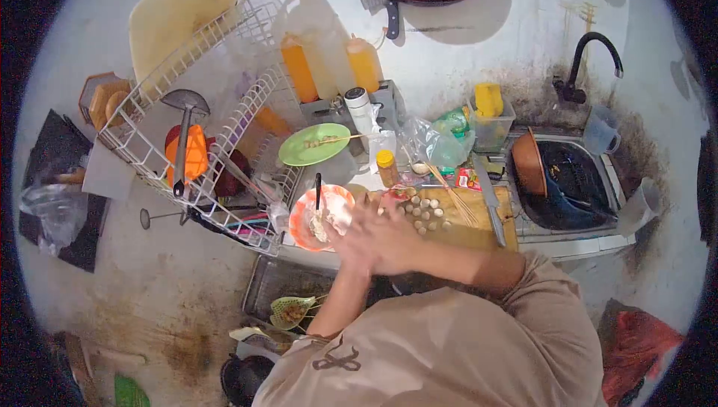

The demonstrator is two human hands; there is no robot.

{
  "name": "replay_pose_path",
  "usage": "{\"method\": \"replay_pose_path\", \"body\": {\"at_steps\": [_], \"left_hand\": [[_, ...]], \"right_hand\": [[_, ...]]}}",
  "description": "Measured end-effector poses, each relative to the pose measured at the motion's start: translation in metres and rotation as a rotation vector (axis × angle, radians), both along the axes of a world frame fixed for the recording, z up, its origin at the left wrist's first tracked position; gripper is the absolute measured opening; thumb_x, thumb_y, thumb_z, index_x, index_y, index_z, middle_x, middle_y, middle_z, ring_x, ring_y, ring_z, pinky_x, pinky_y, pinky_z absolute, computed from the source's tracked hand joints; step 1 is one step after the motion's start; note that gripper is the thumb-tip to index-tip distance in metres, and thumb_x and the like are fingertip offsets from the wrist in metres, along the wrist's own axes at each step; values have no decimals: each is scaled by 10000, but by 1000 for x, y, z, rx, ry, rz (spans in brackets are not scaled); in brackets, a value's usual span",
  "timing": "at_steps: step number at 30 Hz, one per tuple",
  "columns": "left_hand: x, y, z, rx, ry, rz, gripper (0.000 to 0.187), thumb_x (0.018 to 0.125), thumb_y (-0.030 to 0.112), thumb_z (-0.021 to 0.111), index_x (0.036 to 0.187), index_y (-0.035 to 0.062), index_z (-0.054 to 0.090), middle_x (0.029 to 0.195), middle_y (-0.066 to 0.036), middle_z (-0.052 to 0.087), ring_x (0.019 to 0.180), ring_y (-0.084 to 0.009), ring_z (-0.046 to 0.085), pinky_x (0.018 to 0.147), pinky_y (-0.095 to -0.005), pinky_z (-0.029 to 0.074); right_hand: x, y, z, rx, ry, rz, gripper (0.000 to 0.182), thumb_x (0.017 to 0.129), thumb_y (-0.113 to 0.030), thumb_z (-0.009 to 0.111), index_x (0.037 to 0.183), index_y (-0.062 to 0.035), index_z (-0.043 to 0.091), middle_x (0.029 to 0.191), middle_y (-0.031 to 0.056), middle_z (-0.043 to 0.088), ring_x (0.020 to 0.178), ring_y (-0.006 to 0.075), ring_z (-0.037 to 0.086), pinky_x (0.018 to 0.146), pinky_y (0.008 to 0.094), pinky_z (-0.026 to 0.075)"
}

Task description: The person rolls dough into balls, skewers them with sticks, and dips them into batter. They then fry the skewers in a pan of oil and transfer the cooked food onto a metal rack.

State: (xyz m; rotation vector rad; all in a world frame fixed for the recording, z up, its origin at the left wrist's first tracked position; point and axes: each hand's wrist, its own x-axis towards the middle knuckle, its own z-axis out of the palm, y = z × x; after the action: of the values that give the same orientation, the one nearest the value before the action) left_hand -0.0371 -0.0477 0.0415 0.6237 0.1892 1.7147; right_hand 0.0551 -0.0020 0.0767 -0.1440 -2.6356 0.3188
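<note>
My left hand [350, 246] and my right hand [393, 241] are pressed together, palm to palm, over the counter's front edge. Motion smears their fingers, and anything between the palms is hidden. Just left of them, an orange-and-white bowl [298, 216] holds a pale mixture and a black-handled utensil [318, 192]. Several small round balls [427, 213] lie on a wooden board [467, 242] to the right of my hands. Thin sticks [457, 199] and a large knife [490, 201] rest on the board's right part. Behind the bowl, a green plate [314, 154] carries a skewer with food.
A white wire rack [149, 142] with utensils stands left. Along the back are a jar with yellow lid [387, 168], a white bottle [360, 112], sauce bottles [363, 65] and a plastic bag [441, 145]. The sink [572, 175] with a black tap [574, 82] is right.
</note>
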Motion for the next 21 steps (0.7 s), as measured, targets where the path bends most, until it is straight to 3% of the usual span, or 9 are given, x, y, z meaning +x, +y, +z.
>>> {"method": "replay_pose_path", "body": {"at_steps": [2, 5, 8, 10, 11, 14, 17, 19, 21], "left_hand": [[13, -1, 1, 17, -106, -28, 658, 760, 609, 234, 1320, 274, 147, 1389, -38, 82, 1255, -329, 104, 959, -586, 113], [29, 15, -14, -35, -27, -12, 707, 737, 648, 210, 1324, 260, 134, 1389, -47, 84, 1257, -331, 99, 958, -587, 111], [24, 11, -15, 9, 91, -33, 758, 713, 688, 187, 1327, 247, 122, 1389, -56, 85, 1259, -333, 94, 956, -587, 109], [18, 7, -18, 70, -137, -60, 793, 697, 714, 171, 1330, 238, 114, 1389, -63, 86, 1261, -334, 90, 955, -587, 107], [9, 15, -37, 116, -538, -19, 791, 711, 706, 165, 1332, 220, 97, 1385, -60, 105, 1258, -327, 116, 952, -593, 116], [29, 10, -15, -30, -385, -86, 781, 714, 708, 173, 1330, 231, 113, 1381, -62, 116, 1250, -338, 140, 961, -583, 125], [30, 31, -63, -50, -1633, -595, 804, 705, 720, 182, 1327, 211, 138, 1380, -57, 126, 1246, -345, 151, 970, -566, 133], [30, 31, -66, -67, -1666, -654, 796, 701, 725, 191, 1325, 233, 135, 1379, -50, 135, 1243, -350, 157, 966, -566, 143], [22, 9, -30, -113, -922, -381, 768, 697, 728, 203, 1321, 291, 111, 1376, -40, 147, 1240, -357, 160, 951, -578, 159]], "right_hand": [[0, 16, 2, 121, -20, -206, 938, 566, -400, 644, 1326, -157, 150, 1348, 128, 216, 1224, 285, 261, 937, 618, 29], [-16, -1, 0, 83, -172, -188, 900, 581, -415, 632, 1317, -151, 187, 1349, 124, 215, 1234, 321, 211, 928, 624, 69], [-1, -14, -3, 133, -19, -64, 883, 557, -487, 612, 1298, -174, 246, 1344, 127, 224, 1222, 372, 201, 920, 630, 89], [9, -9, -7, 101, 4, 37, 896, 539, -517, 603, 1291, -172, 259, 1349, 138, 204, 1215, 374, 216, 911, 637, 99], [11, -7, 1, 241, -98, -114, 879, 566, -472, 606, 1284, -103, 258, 1349, 168, 185, 1224, 340, 221, 902, 646, 85], [-1, 21, -12, 214, -99, -347, 839, 571, -426, 633, 1291, -189, 273, 1366, 127, 157, 1247, 309, 186, 905, 641, 119], [-5, -1, -13, 132, -75, -122, 828, 566, -442, 629, 1276, -165, 306, 1365, 131, 148, 1250, 296, 183, 906, 629, 137], [10, -19, 13, 154, -269, 36, 814, 583, -446, 618, 1277, -157, 306, 1365, 132, 158, 1254, 291, 175, 915, 622, 128], [23, -13, 1, 53, -203, 26, 868, 521, -435, 651, 1265, -146, 313, 1329, 161, 222, 1238, 319, 198, 908, 633, 102]]}}
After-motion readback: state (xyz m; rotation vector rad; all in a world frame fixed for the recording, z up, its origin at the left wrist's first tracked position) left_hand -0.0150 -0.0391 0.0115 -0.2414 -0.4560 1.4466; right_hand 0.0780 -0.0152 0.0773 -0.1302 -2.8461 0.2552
